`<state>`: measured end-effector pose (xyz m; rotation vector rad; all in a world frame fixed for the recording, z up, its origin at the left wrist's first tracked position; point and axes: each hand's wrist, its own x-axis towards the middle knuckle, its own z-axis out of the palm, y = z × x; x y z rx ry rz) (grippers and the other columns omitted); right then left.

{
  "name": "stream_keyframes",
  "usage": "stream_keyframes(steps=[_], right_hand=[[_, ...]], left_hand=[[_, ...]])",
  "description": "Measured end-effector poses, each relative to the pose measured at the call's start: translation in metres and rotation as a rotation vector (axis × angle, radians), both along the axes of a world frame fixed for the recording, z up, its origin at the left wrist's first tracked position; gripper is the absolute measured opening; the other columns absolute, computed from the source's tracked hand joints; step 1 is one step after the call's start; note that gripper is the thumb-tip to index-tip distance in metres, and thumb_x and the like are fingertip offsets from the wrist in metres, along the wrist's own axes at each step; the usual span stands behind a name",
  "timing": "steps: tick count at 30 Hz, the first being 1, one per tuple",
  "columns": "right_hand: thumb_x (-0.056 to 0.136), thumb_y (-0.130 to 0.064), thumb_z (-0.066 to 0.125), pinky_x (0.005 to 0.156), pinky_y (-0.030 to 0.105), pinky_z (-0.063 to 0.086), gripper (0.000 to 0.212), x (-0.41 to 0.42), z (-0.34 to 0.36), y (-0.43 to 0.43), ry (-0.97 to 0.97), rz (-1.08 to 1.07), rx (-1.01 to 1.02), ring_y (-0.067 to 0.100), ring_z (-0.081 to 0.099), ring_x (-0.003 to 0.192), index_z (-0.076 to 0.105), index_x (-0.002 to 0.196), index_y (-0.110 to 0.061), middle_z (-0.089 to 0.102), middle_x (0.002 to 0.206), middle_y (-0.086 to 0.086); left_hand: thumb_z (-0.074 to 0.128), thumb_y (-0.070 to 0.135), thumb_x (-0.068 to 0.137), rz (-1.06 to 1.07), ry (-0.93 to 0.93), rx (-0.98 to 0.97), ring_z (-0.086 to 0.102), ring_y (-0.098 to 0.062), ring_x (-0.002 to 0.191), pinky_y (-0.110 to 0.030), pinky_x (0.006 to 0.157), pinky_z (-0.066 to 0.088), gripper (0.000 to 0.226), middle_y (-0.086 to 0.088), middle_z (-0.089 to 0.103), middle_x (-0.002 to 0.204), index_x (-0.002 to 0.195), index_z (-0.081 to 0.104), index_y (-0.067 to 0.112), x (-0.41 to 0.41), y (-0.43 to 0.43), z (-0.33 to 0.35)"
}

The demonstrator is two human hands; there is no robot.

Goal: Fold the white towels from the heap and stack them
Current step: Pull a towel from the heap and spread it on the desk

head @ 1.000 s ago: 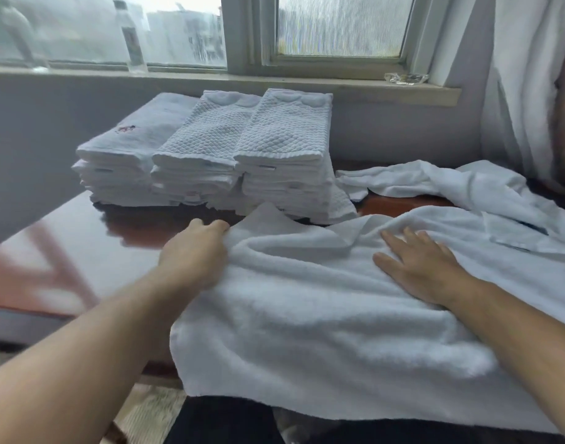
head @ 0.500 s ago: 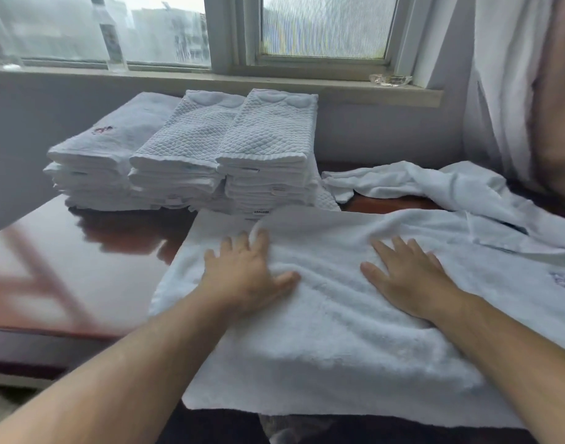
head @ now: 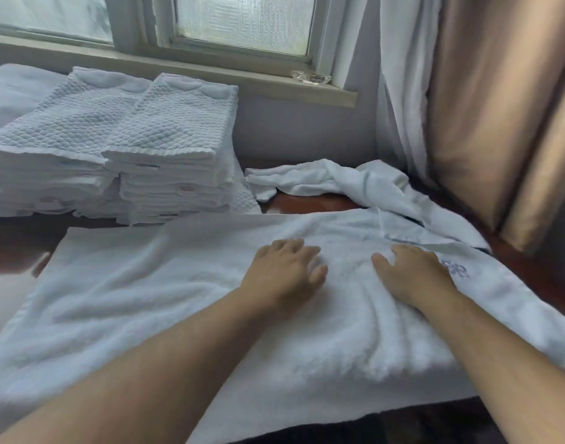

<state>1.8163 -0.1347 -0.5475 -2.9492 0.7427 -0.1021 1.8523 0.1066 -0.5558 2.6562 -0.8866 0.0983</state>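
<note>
White quilted towels, already folded, stand in neat stacks (head: 165, 149) at the upper left of the frame, so a good share of the job looks done. Just in front of them, filling the middle and lower frame, the towel in hand (head: 140, 299) lies spread flat on the dark red table (head: 310, 203). I judge it not yet folded down to stack size, only being smoothed. Its long axis runs left to right across the frame, its near edge hangs over the table's front, and an embroidered emblem (head: 455, 270) marks its right end. The left hand (head: 284, 274) rests palm down at centre, fingers straight and slightly apart, gripping nothing. The right hand (head: 415, 277) lies flat just beside it, fingers straight and close together. Behind them, at centre right, a small rumpled heap (head: 338, 181) is left to fold, near the tan curtain (head: 486, 123).
</note>
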Motion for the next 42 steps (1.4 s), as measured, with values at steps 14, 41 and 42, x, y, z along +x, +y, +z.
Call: stream_keyframes(steps=[14, 41, 42], right_hand=[[0.098, -0.062, 0.015, 0.107, 0.054, 0.028, 0.072, 0.064, -0.004, -0.067, -0.004, -0.201, -0.009, 0.038, 0.035, 0.134, 0.042, 0.149, -0.019, 0.035, 0.156, 0.008], [0.087, -0.021, 0.059, 0.082, 0.036, 0.050, 0.048, 0.061, -0.006, -0.040, -0.856, -0.365, 0.441, 0.025, 0.060, 0.105, 0.050, 0.134, -0.025, 0.061, 0.123, 0.016], [0.087, -0.020, 0.061, 0.076, 0.031, 0.046, 0.054, 0.061, -0.006, -0.041, -0.855, -0.380, 0.433, 0.022, 0.059, 0.102, 0.048, 0.139, -0.021, 0.056, 0.129, 0.017]], left_hand=[[0.019, 0.066, 0.096, -0.029, 0.056, 0.150, -0.007, -0.013, 0.154, -0.042, 0.124, -0.002, 0.068, 0.008, -0.003, 0.168, 0.158, 0.006, 0.041, 0.012, -0.007, -0.011], [0.045, 0.030, 0.101, 0.246, 0.011, -0.294, 0.052, -0.027, 0.121, -0.036, 0.081, 0.041, 0.044, 0.002, 0.042, 0.146, 0.145, 0.041, 0.030, 0.098, -0.015, -0.002], [0.043, 0.029, 0.101, 0.240, 0.010, -0.291, 0.052, -0.026, 0.122, -0.035, 0.079, 0.040, 0.046, 0.003, 0.042, 0.146, 0.146, 0.038, 0.030, 0.096, -0.017, -0.003]])
